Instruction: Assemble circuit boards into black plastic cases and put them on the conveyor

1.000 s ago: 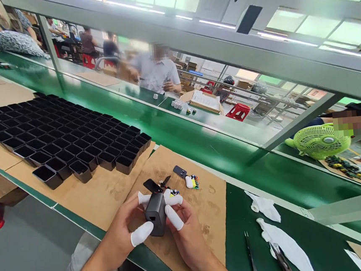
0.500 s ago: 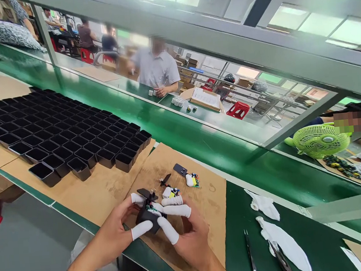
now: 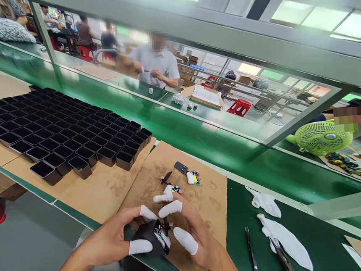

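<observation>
The left hand (image 3: 113,238) and the right hand (image 3: 189,231) meet at the near edge of the bench, over the cardboard sheet (image 3: 202,201), and between them sits a small black casing (image 3: 148,239). The left thumb and forefinger, both capped in white finger cots (image 3: 139,246), are clamped on the casing from its left side. The right hand comes in from the other side, its fingers curled and slightly spread, the capped tips touching or just beside the casing's open end, where a small circuit board (image 3: 160,237) with coloured parts shows inside. Whether the right fingers actually grip the board I cannot tell. Further back on the cardboard lie loose pieces: a black plug part (image 3: 166,178), a second small board (image 3: 176,189) partly behind a fingertip, a flat dark cover (image 3: 180,167) and another board with a white block (image 3: 193,178). To the left, on a second brown sheet, stands a big field of open black casings (image 3: 60,137) in close rows. To the right, on the green bench top (image 3: 298,184), lie crumpled white cloths (image 3: 280,236), tweezers (image 3: 252,255) and red-handled cutters (image 3: 285,263). Across the belt a person in a light shirt (image 3: 158,65) works with both hands, and a green fan (image 3: 322,137) stands off to the right.
</observation>
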The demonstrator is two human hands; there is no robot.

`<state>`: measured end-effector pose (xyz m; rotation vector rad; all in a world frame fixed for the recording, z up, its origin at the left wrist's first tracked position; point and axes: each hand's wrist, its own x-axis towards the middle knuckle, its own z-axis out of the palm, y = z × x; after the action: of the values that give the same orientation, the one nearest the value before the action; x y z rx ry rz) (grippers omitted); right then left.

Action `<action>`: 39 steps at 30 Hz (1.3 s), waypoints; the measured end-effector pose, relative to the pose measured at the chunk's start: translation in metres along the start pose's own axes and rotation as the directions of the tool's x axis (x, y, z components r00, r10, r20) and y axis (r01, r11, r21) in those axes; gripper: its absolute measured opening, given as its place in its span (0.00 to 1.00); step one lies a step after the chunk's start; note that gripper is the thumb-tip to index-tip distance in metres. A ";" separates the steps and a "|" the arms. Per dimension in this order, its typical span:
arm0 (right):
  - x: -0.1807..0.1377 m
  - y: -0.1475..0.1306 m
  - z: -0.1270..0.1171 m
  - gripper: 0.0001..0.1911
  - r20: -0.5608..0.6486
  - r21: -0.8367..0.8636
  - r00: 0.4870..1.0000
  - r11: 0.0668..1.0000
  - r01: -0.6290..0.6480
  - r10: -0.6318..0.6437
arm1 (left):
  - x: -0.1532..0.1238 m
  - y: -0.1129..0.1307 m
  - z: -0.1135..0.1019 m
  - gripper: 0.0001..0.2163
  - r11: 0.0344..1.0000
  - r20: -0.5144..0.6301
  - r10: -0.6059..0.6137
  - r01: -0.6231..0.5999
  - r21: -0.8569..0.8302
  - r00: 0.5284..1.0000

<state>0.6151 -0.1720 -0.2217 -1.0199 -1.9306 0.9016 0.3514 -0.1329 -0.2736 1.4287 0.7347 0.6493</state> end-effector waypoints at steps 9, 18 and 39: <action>0.006 -0.012 -0.003 0.31 -0.141 -0.103 0.982 0.989 0.109 -0.123 | 0.002 0.010 0.003 0.19 0.994 -0.070 0.036 -0.029 0.108 0.997; 0.004 0.001 -0.008 0.32 -0.182 -0.454 0.914 0.856 0.249 -0.362 | -0.001 0.007 0.007 0.19 0.986 -0.122 0.041 -0.021 0.166 0.992; 0.001 -0.012 -0.007 0.03 -0.280 0.056 0.955 0.995 -0.086 0.098 | 0.008 0.001 0.031 0.15 0.956 -0.284 0.149 -0.065 0.286 0.947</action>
<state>0.6163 -0.1743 -0.2083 -1.1540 -1.6304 0.7972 0.3808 -0.1464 -0.2726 1.6510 1.0235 0.8925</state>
